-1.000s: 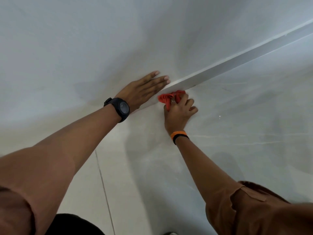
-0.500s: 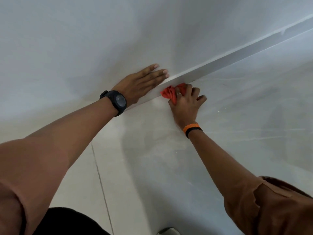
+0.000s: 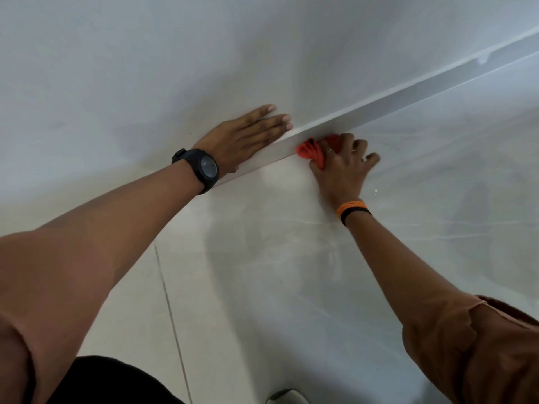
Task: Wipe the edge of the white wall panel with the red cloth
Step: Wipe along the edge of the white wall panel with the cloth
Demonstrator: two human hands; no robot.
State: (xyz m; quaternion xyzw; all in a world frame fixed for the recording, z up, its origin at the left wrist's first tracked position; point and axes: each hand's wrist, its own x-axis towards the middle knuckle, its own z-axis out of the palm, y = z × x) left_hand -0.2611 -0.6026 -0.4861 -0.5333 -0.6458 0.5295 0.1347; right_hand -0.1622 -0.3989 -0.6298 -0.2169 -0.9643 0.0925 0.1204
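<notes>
The white wall panel fills the upper left, and its narrow edge runs diagonally from centre to upper right. My left hand lies flat on the panel face with fingers together, a black watch on its wrist. My right hand presses a bunched red cloth against the underside of the edge, just right of my left fingertips. Most of the cloth is hidden under my fingers. An orange and black band circles my right wrist.
Pale tiled floor with a dark grout line lies below the panel. Faint streaks mark the floor at right. A small grey object shows at the bottom edge.
My right hand has slid the red cloth to the right along the panel edge. My left hand has stayed flat on the panel.
</notes>
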